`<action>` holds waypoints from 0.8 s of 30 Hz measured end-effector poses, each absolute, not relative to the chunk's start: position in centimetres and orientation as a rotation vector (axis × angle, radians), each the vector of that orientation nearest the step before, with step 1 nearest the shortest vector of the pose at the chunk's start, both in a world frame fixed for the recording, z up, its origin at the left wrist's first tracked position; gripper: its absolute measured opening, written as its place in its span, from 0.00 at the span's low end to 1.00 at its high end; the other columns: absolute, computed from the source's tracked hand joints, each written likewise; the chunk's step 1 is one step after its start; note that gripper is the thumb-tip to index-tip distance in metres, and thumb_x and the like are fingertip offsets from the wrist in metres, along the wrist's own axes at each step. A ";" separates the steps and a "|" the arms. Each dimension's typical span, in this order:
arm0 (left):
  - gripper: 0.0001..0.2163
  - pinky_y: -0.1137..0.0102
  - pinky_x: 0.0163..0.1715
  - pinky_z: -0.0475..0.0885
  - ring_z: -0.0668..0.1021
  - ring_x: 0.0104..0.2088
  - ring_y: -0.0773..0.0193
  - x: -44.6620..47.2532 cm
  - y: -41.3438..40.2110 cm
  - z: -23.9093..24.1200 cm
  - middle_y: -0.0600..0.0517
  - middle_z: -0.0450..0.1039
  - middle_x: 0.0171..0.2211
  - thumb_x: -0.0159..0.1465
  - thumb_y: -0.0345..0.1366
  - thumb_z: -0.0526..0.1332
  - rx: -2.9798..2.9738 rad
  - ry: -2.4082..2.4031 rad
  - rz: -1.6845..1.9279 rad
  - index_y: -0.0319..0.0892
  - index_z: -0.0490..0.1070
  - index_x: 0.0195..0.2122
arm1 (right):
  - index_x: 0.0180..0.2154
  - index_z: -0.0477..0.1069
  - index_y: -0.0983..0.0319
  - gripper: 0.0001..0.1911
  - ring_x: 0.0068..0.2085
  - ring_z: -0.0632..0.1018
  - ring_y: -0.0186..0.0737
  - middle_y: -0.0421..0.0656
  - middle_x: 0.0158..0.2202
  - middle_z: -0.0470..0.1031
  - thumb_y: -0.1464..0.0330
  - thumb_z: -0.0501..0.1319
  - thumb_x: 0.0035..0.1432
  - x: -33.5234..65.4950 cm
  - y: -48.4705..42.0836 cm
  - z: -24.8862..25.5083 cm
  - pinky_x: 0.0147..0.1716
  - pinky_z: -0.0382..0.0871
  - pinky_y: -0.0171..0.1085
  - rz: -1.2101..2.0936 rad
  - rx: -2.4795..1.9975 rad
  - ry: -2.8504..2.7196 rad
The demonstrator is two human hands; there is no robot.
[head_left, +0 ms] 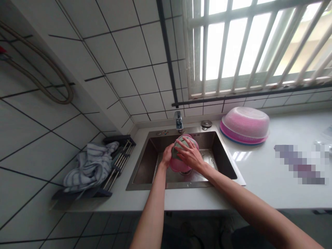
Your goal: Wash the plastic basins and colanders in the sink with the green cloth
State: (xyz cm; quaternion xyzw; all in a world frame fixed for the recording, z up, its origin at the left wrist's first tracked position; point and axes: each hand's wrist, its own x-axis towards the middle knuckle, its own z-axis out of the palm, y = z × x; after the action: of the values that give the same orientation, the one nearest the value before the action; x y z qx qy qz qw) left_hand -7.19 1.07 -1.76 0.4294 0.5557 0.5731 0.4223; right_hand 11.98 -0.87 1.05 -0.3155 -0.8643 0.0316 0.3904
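Observation:
A pink bowl-like container (178, 166) is held over the steel sink (215, 155), below the faucet (178, 121). Against it lies a grey-green round piece (178, 154), mostly covered by my hand; whether it is a bowl, a lid or a cloth I cannot tell. My left hand (167, 155) grips the left edge of the pink container, its fingertips partly hidden. My right hand (190, 154) rests on the grey-green piece with its fingers spread.
Right of the sink, a pink basin with a translucent cover (245, 122) stands on the white counter (249, 162). A metal drain plug (206, 123) sits behind the sink. Left, a striped towel (90, 166) lies on a dark rack (116, 169). A barred window (246, 48) rises behind.

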 end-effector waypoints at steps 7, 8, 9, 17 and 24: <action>0.15 0.61 0.54 0.71 0.80 0.46 0.53 -6.8 0.5 -1.1 0.48 0.83 0.40 0.62 0.49 0.66 1.110 1.370 1.386 0.42 0.82 0.36 | 0.65 0.72 0.55 0.22 0.70 0.68 0.50 0.46 0.67 0.72 0.61 0.57 0.74 14.1 1.6 0.3 0.70 0.63 0.55 0.304 -0.724 -2.183; 0.16 0.62 0.51 0.71 0.80 0.43 0.54 -6.8 0.4 -0.9 0.49 0.83 0.38 0.61 0.50 0.66 1.132 1.352 1.356 0.42 0.82 0.35 | 0.65 0.72 0.55 0.22 0.69 0.69 0.51 0.47 0.66 0.72 0.60 0.57 0.75 14.6 2.2 0.0 0.70 0.63 0.55 0.352 -0.792 -2.132; 0.16 0.62 0.49 0.71 0.79 0.41 0.55 -6.7 0.3 -0.9 0.50 0.82 0.36 0.61 0.51 0.65 1.154 1.331 1.332 0.42 0.81 0.34 | 0.65 0.72 0.55 0.22 0.68 0.70 0.51 0.48 0.66 0.73 0.60 0.56 0.75 15.0 2.7 -0.3 0.69 0.64 0.56 0.399 -0.857 -2.084; 0.15 0.61 0.55 0.70 0.79 0.50 0.52 -7.4 0.8 -1.5 0.47 0.83 0.44 0.60 0.48 0.66 1.042 1.424 1.434 0.42 0.83 0.38 | 0.66 0.71 0.52 0.23 0.74 0.61 0.55 0.45 0.70 0.68 0.66 0.59 0.73 12.8 0.3 0.0 0.72 0.55 0.63 0.316 -0.704 -2.230; 0.17 0.59 0.54 0.71 0.80 0.47 0.51 -6.8 0.3 -0.8 0.47 0.84 0.42 0.61 0.50 0.66 1.115 1.377 1.372 0.42 0.83 0.37 | 0.65 0.73 0.55 0.22 0.70 0.68 0.50 0.48 0.67 0.71 0.62 0.55 0.75 14.8 2.8 -0.7 0.70 0.63 0.56 0.495 -0.783 -2.059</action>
State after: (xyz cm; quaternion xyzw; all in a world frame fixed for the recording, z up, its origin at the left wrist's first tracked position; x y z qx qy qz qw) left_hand -6.77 0.28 -0.75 0.4480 0.5533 0.5512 0.4351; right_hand 14.80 2.80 -0.73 -0.3136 -0.8243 0.1982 0.4277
